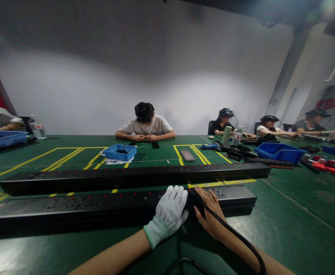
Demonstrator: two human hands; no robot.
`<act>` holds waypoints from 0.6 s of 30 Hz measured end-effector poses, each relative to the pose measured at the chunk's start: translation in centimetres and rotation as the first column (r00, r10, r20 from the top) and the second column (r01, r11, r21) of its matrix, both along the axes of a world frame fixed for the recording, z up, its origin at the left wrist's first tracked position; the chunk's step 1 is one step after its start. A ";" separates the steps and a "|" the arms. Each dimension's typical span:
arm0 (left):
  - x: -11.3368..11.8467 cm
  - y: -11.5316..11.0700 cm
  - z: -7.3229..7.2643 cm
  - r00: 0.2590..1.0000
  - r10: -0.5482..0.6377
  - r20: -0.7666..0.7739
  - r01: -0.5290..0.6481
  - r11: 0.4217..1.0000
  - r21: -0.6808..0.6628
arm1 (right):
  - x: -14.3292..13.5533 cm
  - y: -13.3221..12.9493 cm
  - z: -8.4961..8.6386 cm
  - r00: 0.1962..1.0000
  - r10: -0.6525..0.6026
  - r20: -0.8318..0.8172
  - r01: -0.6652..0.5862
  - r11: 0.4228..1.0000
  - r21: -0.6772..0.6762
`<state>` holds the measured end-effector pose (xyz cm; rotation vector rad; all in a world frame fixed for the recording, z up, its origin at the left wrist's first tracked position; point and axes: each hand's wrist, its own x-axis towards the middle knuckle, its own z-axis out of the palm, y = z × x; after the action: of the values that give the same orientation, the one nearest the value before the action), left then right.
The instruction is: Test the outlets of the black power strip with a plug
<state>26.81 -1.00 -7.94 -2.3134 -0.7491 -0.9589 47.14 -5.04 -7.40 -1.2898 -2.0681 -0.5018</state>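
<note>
A long black power strip [93, 208] with sockets and red dots lies across the near part of the green table. My left hand [170, 210], in a white glove, rests on it with the fingers together over its top. Just to the right, my bare right hand [210, 212] is wrapped round a dark piece at the strip, where a black cable [236, 233] starts. The cable runs over my right forearm and down to the table's near side. What exactly the right fingers hold is partly hidden. A second long strip [127, 178] lies behind.
Beyond the strips stand a blue basket [120, 152] on paper and, at right, a blue tool [211, 146], dark parts and a blue bin [280, 151]. A person [147, 124] sits opposite; others sit at both sides. Another blue bin [4, 140] is far left.
</note>
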 end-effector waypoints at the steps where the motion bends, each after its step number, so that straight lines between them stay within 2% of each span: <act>1: 0.0 0.0 0.0 1.000 0.002 0.001 -0.002 1.000 0.003 | 0.0 0.0 0.0 1.000 0.001 -0.001 -0.001 1.000 0.002; 18: 0.0 0.2 -0.1 1.000 0.010 -0.010 -0.009 1.000 0.014 | 0.1 0.0 -0.1 1.000 -0.008 0.010 0.008 1.000 0.024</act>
<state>26.85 -0.84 -7.99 -2.2991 -0.7466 -0.9449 47.20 -5.05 -7.51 -1.2853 -2.0601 -0.5360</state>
